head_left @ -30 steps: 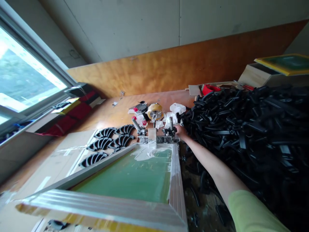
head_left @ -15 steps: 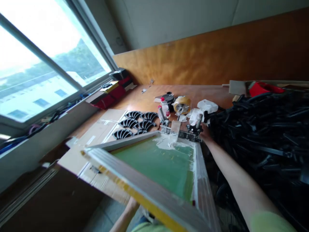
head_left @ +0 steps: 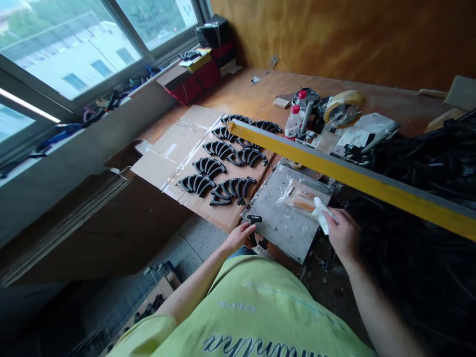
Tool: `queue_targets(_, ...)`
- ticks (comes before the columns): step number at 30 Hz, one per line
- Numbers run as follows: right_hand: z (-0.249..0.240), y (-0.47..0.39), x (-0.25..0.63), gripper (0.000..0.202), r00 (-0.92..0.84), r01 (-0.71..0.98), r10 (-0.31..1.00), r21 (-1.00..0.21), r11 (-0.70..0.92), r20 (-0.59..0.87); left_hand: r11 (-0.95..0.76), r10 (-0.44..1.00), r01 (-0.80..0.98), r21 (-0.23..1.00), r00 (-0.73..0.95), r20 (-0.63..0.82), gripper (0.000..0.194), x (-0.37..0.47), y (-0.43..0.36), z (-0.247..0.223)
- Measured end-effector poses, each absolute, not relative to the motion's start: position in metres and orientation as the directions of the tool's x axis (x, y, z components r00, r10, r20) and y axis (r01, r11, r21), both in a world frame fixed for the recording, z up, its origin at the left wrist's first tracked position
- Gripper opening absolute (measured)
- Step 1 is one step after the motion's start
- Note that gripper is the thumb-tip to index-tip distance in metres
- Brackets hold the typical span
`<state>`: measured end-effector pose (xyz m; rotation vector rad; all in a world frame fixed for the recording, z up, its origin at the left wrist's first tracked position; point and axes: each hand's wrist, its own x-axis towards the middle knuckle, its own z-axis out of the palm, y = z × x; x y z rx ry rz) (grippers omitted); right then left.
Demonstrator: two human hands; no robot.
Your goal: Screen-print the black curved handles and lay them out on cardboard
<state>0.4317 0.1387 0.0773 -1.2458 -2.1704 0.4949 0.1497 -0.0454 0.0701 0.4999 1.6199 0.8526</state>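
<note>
My left hand (head_left: 239, 237) is closed on a small black plastic part (head_left: 254, 218) at the near left edge of a grey metal plate (head_left: 275, 223). Over the plate's right side, my right hand (head_left: 344, 235) pinches a white cloth (head_left: 321, 215). The cloth touches a clear-taped brown piece (head_left: 303, 201) lying on the plate. Above the plate, a frame with a yellow edge (head_left: 316, 161) is raised and slants across the view. Left of the plate, several black curved parts (head_left: 208, 167) lie in rows on flattened cardboard (head_left: 178, 134).
Behind the frame stand bottles with red caps (head_left: 293, 121), a tape roll (head_left: 344, 108) and white plastic (head_left: 375, 126). A dark heap (head_left: 427, 198) fills the right side. Red boxes (head_left: 206, 79) sit by the window at the back left.
The frame has swung up, uncovering the plate and the taped piece. The view has tilted down. My left hand now shows with a black part, and my right hand has come nearer with a white cloth.
</note>
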Motion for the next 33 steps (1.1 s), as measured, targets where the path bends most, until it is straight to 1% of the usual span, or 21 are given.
queue_targets(3,0.082,0.098,0.367,0.028,-0.522,0.506,0.773,-0.599,0.621,0.360,0.662,0.712,-0.133,0.738,-0.197,-0.674,0.047,0.147,-0.057,0.061)
queue_targets(7,0.075,0.071,0.303,0.033,-0.687,0.403,0.638,-0.548,0.733,0.348,0.650,0.728,-0.115,0.751,-0.187,-0.659,0.046,0.144,-0.060,0.052)
queue_targets(9,0.071,0.065,0.286,0.035,-0.793,0.339,0.523,-0.488,0.804,0.311,0.644,0.735,-0.085,0.760,-0.210,-0.645,0.045,0.143,-0.060,0.049)
queue_targets(12,0.067,0.058,0.274,0.038,-0.921,0.242,0.333,-0.372,0.896,0.202,0.653,0.732,-0.026,0.757,-0.234,-0.640,0.043,0.142,-0.060,0.047)
queue_targets(14,0.066,0.053,0.273,0.041,-0.955,0.223,0.272,-0.314,0.923,0.119,0.655,0.735,0.005,0.756,-0.240,-0.635,0.043,0.143,-0.060,0.047)
queue_targets(17,0.066,0.047,0.278,0.045,-0.957,0.266,0.287,-0.253,0.930,0.047,0.652,0.742,0.058,0.756,-0.255,-0.620,0.043,0.143,-0.061,0.047)
queue_targets(22,0.066,0.049,0.300,0.050,-0.949,0.298,0.312,-0.206,0.932,0.037,0.642,0.755,0.124,0.757,-0.276,-0.595,0.044,0.144,-0.062,0.048)
queue_targets(26,0.070,0.060,0.314,0.044,-0.942,0.317,0.334,-0.241,0.917,0.032,0.628,0.768,0.132,0.767,-0.266,-0.583,0.043,0.143,-0.062,0.050)
queue_targets(28,0.074,0.062,0.310,0.042,-0.934,0.318,0.349,-0.274,0.908,0.072,0.621,0.774,0.144,0.770,-0.264,-0.575,0.042,0.142,-0.061,0.051)
queue_targets(31,0.079,0.056,0.293,0.041,-0.924,0.301,0.353,-0.291,0.908,0.146,0.627,0.771,0.152,0.764,-0.260,-0.581,0.041,0.141,-0.060,0.053)
queue_targets(33,0.080,0.050,0.281,0.038,-0.929,0.281,0.339,-0.312,0.908,0.151,0.635,0.765,0.138,0.760,-0.249,-0.594,0.040,0.141,-0.059,0.054)
